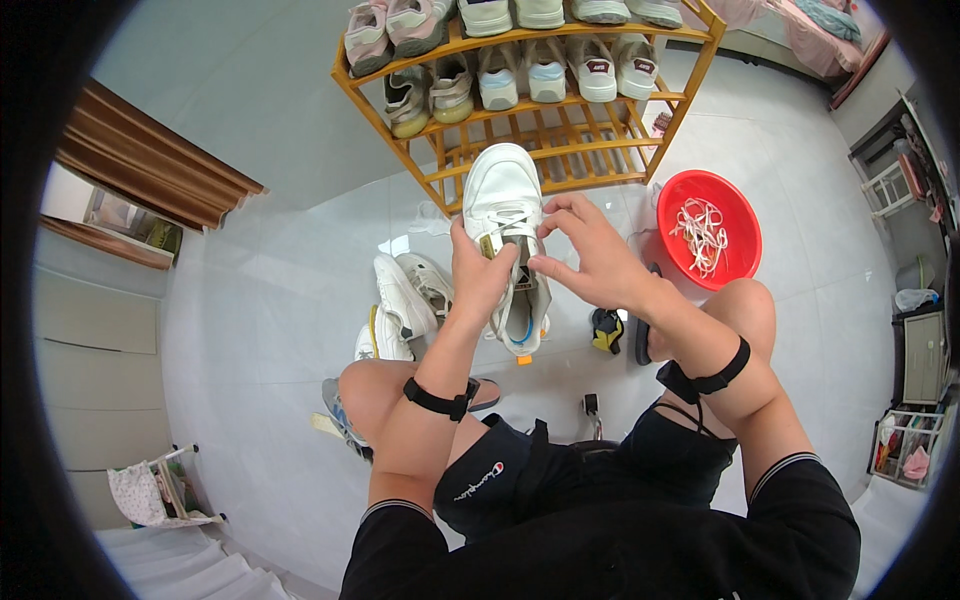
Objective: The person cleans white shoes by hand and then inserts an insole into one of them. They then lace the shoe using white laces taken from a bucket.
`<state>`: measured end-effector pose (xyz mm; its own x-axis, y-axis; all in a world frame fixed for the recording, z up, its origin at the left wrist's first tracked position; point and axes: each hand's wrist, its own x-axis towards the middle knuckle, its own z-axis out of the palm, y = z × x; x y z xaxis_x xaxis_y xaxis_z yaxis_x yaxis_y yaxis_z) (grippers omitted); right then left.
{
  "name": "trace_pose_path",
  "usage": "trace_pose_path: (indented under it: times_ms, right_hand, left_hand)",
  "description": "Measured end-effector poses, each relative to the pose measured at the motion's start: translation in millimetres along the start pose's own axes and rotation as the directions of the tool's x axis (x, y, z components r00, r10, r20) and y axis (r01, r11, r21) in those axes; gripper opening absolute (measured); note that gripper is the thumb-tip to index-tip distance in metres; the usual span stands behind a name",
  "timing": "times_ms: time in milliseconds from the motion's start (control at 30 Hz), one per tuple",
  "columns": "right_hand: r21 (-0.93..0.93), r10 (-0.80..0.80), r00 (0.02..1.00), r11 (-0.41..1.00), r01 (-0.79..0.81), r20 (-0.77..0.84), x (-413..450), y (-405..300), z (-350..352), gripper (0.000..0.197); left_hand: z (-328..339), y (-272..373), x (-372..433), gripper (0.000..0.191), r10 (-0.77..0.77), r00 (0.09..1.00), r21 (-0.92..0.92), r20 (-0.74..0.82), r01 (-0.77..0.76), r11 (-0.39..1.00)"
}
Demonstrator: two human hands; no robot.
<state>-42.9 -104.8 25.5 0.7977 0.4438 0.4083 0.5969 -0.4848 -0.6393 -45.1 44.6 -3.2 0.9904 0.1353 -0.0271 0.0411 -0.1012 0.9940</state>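
Note:
A white lace-up sneaker (504, 180) is held up in front of me, its toe pointing away and its heel towards me. My left hand (482, 274) grips its left side, with the thumb over the tongue near the opening. White laces (511, 223) cross the upper part of the throat; the part nearer the ankle looks unlaced. At the shoe's right side is my right hand (581, 244), fingers apart and curved, the fingertips at or very near the eyelet edge. Whether they touch a lace I cannot tell.
A wooden shoe rack (442, 176) bearing several pairs stands ahead. On the right, a red basin (746, 255) holds loose white laces (701, 232). More white sneakers (405, 296) lie on the floor to the left. A black and yellow item (607, 330) lies near my right foot.

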Motion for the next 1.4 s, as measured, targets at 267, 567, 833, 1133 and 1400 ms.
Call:
trace_pose_path:
  times_ms: [267, 567, 833, 1133, 1400]
  right_hand:
    - [0.036, 0.260, 0.940, 0.961, -0.275, 0.221, -12.0, -9.6, 13.8, 0.047]
    - [0.133, 0.256, 0.967, 0.958, -0.255, 0.005, -2.7, -7.5, 3.1, 0.037]
    - [0.127, 0.244, 0.969, 0.963, -0.239, -0.029, -1.8, -3.9, 0.1, 0.035]
    - [0.126, 0.242, 0.969, 0.964, -0.234, -0.054, -1.5, -2.4, -1.2, 0.033]
    - [0.055, 0.217, 0.972, 0.975, -0.213, -0.090, -1.9, -3.6, -3.0, 0.036]
  left_hand:
    - [8.0, 8.0, -6.1, 0.063, -0.111, 0.994, -0.153, 0.002, 0.110, 0.982]
    - [10.9, 21.6, -9.9, 0.062, -0.102, 0.986, -0.310, 0.133, 0.139, 0.941]
    - [8.0, 15.3, -7.1, 0.047, -0.041, 0.998, -0.270, 0.042, 0.051, 0.962]
    - [3.8, 13.4, -3.1, 0.033, 0.004, 1.000, -0.279, 0.026, 0.003, 0.960]
    - [6.1, 15.5, -5.8, 0.055, 0.066, 0.980, -0.156, 0.186, -0.037, 0.987]
